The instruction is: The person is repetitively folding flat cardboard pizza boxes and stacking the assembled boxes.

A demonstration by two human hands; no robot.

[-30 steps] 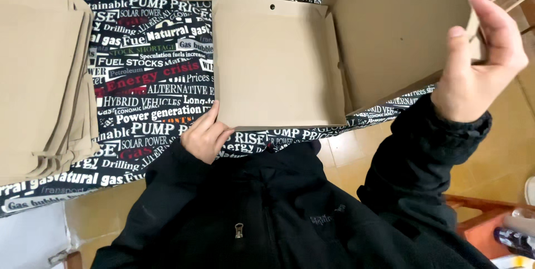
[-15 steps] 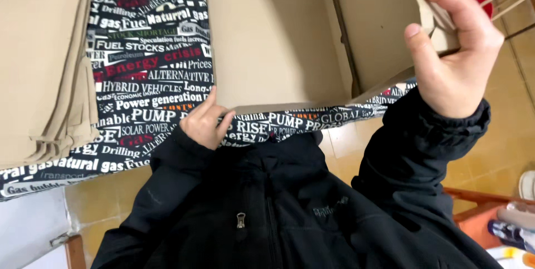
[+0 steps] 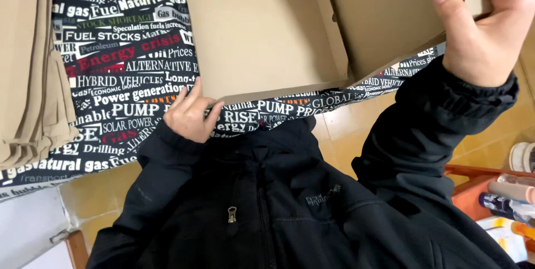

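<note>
One stack of flat tan cardboard blanks [image 3: 28, 68] lies along the left edge of the table [image 3: 128, 79], which is covered by a black cloth printed with white and red lettering; the stack is well apart from the work. Beyond the near edge, yellow floor tiles [image 3: 340, 135] show, and at the lower right an orange shelf [image 3: 473, 191] holds a tape roll and small containers. Nothing stands between the hands and the carton.

Item under handling: a shallow brown cardboard box [image 3: 262, 29], opened out, its tray resting flat near the near edge of the table, interior bare. Its lid panel [image 3: 384, 13] rises tilted from the right side of the tray.

Left hand [image 3: 192, 114]: resting at the near left corner of the tray, fingers loosely curled, fingertips touching the low front wall, gripping nothing firmly. Right hand [image 3: 487, 27]: raised, black sleeve extended, thumb and fingers closed on the far right edge of the lid panel, holding it up.
</note>
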